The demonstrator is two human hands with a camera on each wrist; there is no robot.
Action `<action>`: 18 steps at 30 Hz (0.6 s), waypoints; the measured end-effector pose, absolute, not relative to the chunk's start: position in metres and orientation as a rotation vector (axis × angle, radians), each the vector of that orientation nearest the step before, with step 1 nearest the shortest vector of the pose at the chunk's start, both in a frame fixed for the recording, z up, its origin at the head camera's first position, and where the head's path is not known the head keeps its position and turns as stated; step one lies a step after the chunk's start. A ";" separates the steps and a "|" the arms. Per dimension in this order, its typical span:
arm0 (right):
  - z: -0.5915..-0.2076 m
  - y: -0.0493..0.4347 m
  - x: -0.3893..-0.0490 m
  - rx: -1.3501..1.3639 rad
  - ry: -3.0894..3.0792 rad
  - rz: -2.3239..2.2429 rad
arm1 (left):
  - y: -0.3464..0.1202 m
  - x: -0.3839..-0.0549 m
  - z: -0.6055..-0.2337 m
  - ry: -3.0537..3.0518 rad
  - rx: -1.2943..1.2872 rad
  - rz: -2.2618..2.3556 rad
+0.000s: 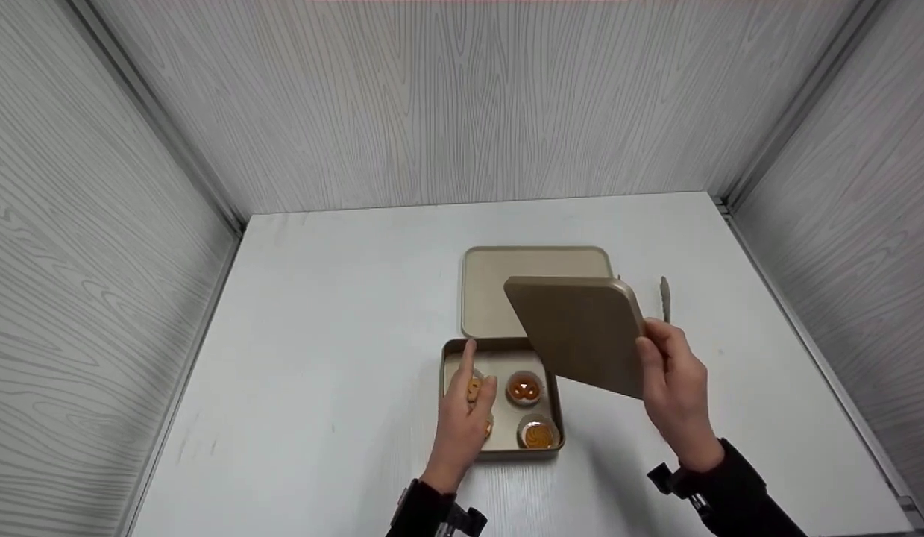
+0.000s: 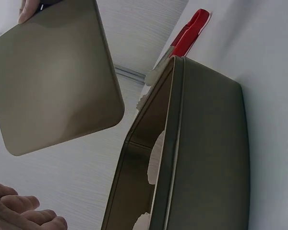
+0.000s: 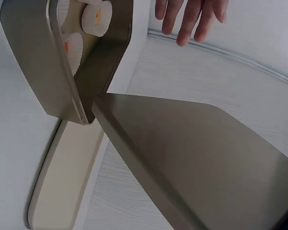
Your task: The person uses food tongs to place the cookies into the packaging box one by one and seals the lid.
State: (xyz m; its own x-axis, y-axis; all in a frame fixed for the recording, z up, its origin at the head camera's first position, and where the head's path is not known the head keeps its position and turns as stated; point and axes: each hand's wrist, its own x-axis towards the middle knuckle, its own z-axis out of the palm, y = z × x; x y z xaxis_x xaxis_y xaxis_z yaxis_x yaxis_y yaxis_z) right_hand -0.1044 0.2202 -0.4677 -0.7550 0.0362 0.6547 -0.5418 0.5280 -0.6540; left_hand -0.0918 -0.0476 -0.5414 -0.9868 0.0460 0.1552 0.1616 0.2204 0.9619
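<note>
My right hand (image 1: 674, 380) grips one edge of a flat bronze-coloured metal lid (image 1: 581, 335) and holds it tilted in the air. Behind the lid's lower corner stands an open rectangular tin (image 1: 503, 365). Small round cookies (image 1: 523, 388) in white fluted cups (image 3: 97, 19) lie inside it; some are hidden by my left hand (image 1: 462, 421). That hand hovers over the tin's left side, index finger extended, thumb apart, holding nothing. From the left wrist, the tin's outer wall (image 2: 211, 143) is close, with the raised lid beyond.
A shallow flat tray or second lid (image 1: 536, 261) of the same colour lies behind the tin. To the right, partly behind my right hand, is a slim metal utensil (image 1: 665, 297). Red handles (image 2: 187, 38) show past the tin in the left wrist view. Pale grained panels enclose the white table.
</note>
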 end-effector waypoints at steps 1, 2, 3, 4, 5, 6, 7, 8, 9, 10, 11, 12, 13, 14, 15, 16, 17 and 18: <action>-0.467 0.219 -0.104 0.416 -2.143 1.223 | -0.047 -0.093 -0.542 -2.383 -0.201 -1.888; -0.466 0.218 -0.103 0.421 -2.139 1.240 | -0.046 -0.094 -0.542 -2.382 -0.206 -1.880; -0.464 0.216 -0.102 0.423 -2.137 1.257 | -0.045 -0.095 -0.542 -2.378 -0.212 -1.876; -0.463 0.214 -0.101 0.425 -2.137 1.276 | -0.044 -0.096 -0.542 -2.373 -0.217 -1.877; -0.462 0.213 -0.101 0.428 -2.132 1.296 | -0.043 -0.097 -0.542 -2.363 -0.226 -1.889; -0.461 0.211 -0.100 0.433 -2.128 1.317 | -0.042 -0.098 -0.542 -2.353 -0.236 -1.909; -0.461 0.209 -0.100 0.437 -2.124 1.339 | -0.041 -0.098 -0.542 -2.337 -0.245 -1.942; -0.460 0.208 -0.099 0.441 -2.122 1.356 | -0.041 -0.099 -0.541 -2.324 -0.253 -1.973; -0.460 0.207 -0.099 0.447 -2.118 1.368 | -0.040 -0.099 -0.541 -2.310 -0.258 -2.002; -0.460 0.205 -0.099 0.454 -2.111 1.383 | -0.040 -0.098 -0.540 -2.300 -0.262 -2.027; -0.460 0.204 -0.099 0.459 -2.103 1.399 | -0.040 -0.098 -0.540 -2.293 -0.268 -2.045; -0.460 0.203 -0.099 0.459 -2.104 1.418 | -0.040 -0.098 -0.540 -2.287 -0.276 -2.060; -0.460 0.202 -0.099 0.456 -2.104 1.443 | -0.040 -0.098 -0.539 -2.285 -0.285 -2.066; -0.460 0.201 -0.098 0.450 -2.106 1.465 | -0.040 -0.097 -0.539 -2.286 -0.291 -2.067; -0.459 0.200 -0.098 0.443 -2.109 1.488 | -0.040 -0.096 -0.538 -2.287 -0.294 -2.068; -0.459 0.199 -0.098 0.434 -2.112 1.515 | -0.040 -0.096 -0.538 -2.289 -0.298 -2.064; -0.459 0.199 -0.097 0.421 -2.116 1.543 | -0.041 -0.095 -0.538 -2.290 -0.300 -2.060; -0.459 0.198 -0.097 0.409 -2.120 1.574 | -0.042 -0.095 -0.537 -2.289 -0.301 -2.059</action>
